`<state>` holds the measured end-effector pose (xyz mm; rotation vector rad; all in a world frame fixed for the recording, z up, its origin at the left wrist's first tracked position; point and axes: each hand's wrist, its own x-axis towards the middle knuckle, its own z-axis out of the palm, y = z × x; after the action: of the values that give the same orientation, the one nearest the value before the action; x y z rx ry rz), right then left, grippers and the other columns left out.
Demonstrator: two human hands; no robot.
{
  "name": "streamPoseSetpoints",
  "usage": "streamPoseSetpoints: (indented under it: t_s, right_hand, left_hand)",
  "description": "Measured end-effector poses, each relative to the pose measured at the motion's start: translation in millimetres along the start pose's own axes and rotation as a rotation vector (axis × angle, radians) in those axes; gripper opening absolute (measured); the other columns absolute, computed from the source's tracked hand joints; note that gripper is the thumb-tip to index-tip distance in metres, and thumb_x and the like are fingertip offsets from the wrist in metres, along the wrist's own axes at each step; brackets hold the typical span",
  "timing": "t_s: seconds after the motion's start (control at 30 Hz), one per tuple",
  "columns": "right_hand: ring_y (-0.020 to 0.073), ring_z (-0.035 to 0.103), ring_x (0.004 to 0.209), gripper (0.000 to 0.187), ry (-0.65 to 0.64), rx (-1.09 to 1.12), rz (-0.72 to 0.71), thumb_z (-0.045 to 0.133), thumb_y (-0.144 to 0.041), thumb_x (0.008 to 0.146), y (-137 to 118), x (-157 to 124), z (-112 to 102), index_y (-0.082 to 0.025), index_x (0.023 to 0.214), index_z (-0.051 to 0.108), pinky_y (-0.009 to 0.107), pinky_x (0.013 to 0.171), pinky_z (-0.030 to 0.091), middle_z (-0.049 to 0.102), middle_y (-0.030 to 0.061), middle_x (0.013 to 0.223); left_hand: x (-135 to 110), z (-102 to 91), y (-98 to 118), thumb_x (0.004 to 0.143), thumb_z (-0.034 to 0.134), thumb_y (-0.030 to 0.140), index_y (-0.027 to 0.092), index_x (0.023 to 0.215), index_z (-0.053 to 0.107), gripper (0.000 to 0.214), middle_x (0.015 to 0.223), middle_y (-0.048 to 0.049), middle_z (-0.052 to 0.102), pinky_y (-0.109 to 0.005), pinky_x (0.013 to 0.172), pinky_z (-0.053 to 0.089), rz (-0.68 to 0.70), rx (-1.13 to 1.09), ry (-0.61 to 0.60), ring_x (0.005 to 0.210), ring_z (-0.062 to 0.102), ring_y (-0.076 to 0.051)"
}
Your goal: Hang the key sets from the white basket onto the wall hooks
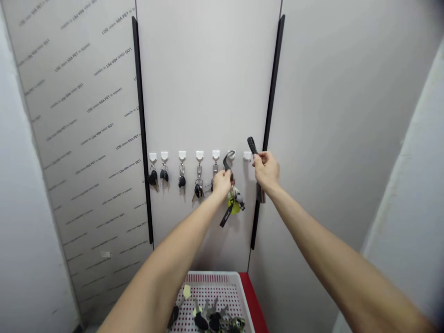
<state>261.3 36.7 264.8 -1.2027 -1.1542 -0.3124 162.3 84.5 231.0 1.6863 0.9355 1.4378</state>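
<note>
A row of white wall hooks [182, 155] runs across a grey panel, most with key bunches hanging. My left hand [222, 182] is closed on a key bunch with a yellow-green tag and black strap [233, 206], whose dark loop hangs over the sixth hook [231, 155]. My right hand [266, 170] pinches a black strap [252, 145] just beside the last white hook [247, 156]; a dark piece hangs below the hand. Both arms reach forward from the bottom of the view.
A white perforated basket [211, 278] with several loose keys sits below on a red surface [255, 303]. Black vertical strips [140, 129] edge the panel. A film-covered board [79, 120] stands to the left, pale walls on both sides.
</note>
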Motion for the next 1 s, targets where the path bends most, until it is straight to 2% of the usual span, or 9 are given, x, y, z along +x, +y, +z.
streamPoseSetpoints:
  t_s: [0.13, 0.23, 0.3, 0.53, 0.6, 0.67, 0.73, 0.87, 1.0]
  right_hand:
    - [0.0060, 0.038, 0.043, 0.021, -0.126, 0.150, -0.058, 0.038, -0.035, 0.065, -24.3, -2.2, -2.0, -0.015, 0.069, 0.044, 0.019, 0.044, 0.030, 0.045, -0.0029, 0.052]
    - [0.0046, 0.032, 0.037, 0.019, -0.353, 0.272, 0.023, 0.038, -0.035, 0.065, -28.0, -28.6, 5.1, -0.017, 0.063, 0.040, 0.018, 0.038, 0.027, 0.040, -0.0053, 0.046]
    - [0.0049, 0.031, 0.037, 0.017, -0.503, 0.313, 0.095, 0.039, -0.035, 0.064, -21.2, -62.0, 8.4, -0.018, 0.059, 0.037, 0.018, 0.038, 0.026, 0.037, -0.0063, 0.044]
    - [0.0090, 0.038, 0.034, 0.010, -1.114, 0.292, 0.412, 0.040, -0.034, 0.063, 34.5, -212.6, 3.0, -0.026, 0.056, 0.041, 0.021, 0.035, 0.028, 0.040, -0.0054, 0.041]
    - [0.0101, 0.041, 0.036, 0.013, -1.182, 0.246, 0.408, 0.038, -0.034, 0.063, 41.1, -225.1, 3.4, -0.027, 0.053, 0.044, 0.023, 0.036, 0.030, 0.043, -0.0046, 0.041]
    - [0.0127, 0.047, 0.043, 0.017, -1.239, 0.183, 0.330, 0.039, -0.034, 0.063, 37.8, -212.4, 7.9, -0.026, 0.052, 0.049, 0.026, 0.042, 0.035, 0.049, -0.0020, 0.045]
    - [0.0161, 0.052, 0.058, 0.018, -1.168, 0.138, 0.237, 0.041, -0.035, 0.061, 27.1, -180.2, 18.5, -0.023, 0.057, 0.055, 0.029, 0.055, 0.039, 0.056, 0.0016, 0.059]
    - [0.0175, 0.048, 0.078, 0.030, -0.552, -0.004, 0.135, 0.040, -0.037, 0.061, 2.2, -106.5, 56.0, -0.016, 0.078, 0.053, 0.031, 0.070, 0.035, 0.054, 0.0074, 0.086]
    - [0.0168, 0.048, 0.068, 0.031, -0.330, -0.198, 0.112, 0.041, -0.039, 0.059, -9.8, -76.6, 91.4, -0.015, 0.077, 0.050, 0.029, 0.059, 0.035, 0.054, 0.0068, 0.074]
  left_hand:
    - [9.0, -17.5, 33.5, 0.071, 0.031, 0.029, 0.013, 0.068, 0.046, 0.022, 0.050, 0.0025, 0.044, -0.015, 0.041, 0.031, 0.162, -0.195, 0.021, 0.039, 0.038, -0.003]
    - [-3.8, -26.7, 31.8, 0.069, 0.035, 0.023, 0.012, 0.061, 0.046, 0.018, 0.043, 0.0039, 0.039, -0.014, 0.038, 0.027, 0.144, -0.106, -0.107, 0.037, 0.034, -0.003]
    - [-29.5, -33.8, 8.1, 0.067, 0.035, 0.018, 0.012, 0.055, 0.045, 0.016, 0.040, 0.0040, 0.037, -0.014, 0.037, 0.026, 0.057, -0.019, -0.201, 0.036, 0.033, -0.003]
    - [-158.0, -63.2, -124.1, 0.065, 0.031, 0.016, 0.011, 0.060, 0.051, 0.022, 0.042, 0.0028, 0.040, -0.018, 0.037, 0.027, -0.360, 0.078, -0.423, 0.037, 0.035, -0.006]
    - [-164.2, -73.2, -137.7, 0.061, 0.034, 0.015, 0.011, 0.060, 0.053, 0.020, 0.048, 0.0010, 0.046, -0.019, 0.042, 0.030, -0.343, 0.187, -0.460, 0.043, 0.040, -0.008]
    - [-148.4, -84.5, -134.1, 0.058, 0.040, 0.016, 0.011, 0.062, 0.055, 0.016, 0.056, -0.0018, 0.052, -0.021, 0.049, 0.033, -0.290, 0.316, -0.457, 0.053, 0.046, -0.011]
    - [-117.5, -94.2, -118.4, 0.056, 0.046, 0.020, 0.010, 0.070, 0.055, 0.019, 0.069, -0.0064, 0.056, -0.025, 0.059, 0.036, -0.239, 0.398, -0.327, 0.065, 0.049, -0.015]
    - [-52.1, -93.1, -77.1, 0.057, 0.050, 0.027, 0.013, 0.094, 0.046, 0.039, 0.100, -0.0115, 0.047, -0.027, 0.074, 0.033, -0.052, 0.391, 0.142, 0.089, 0.044, -0.018]
    - [-21.7, -69.6, -51.1, 0.059, 0.048, 0.033, 0.014, 0.096, 0.042, 0.042, 0.093, -0.0132, 0.051, -0.032, 0.070, 0.035, -0.156, 0.410, 0.243, 0.087, 0.046, -0.022]
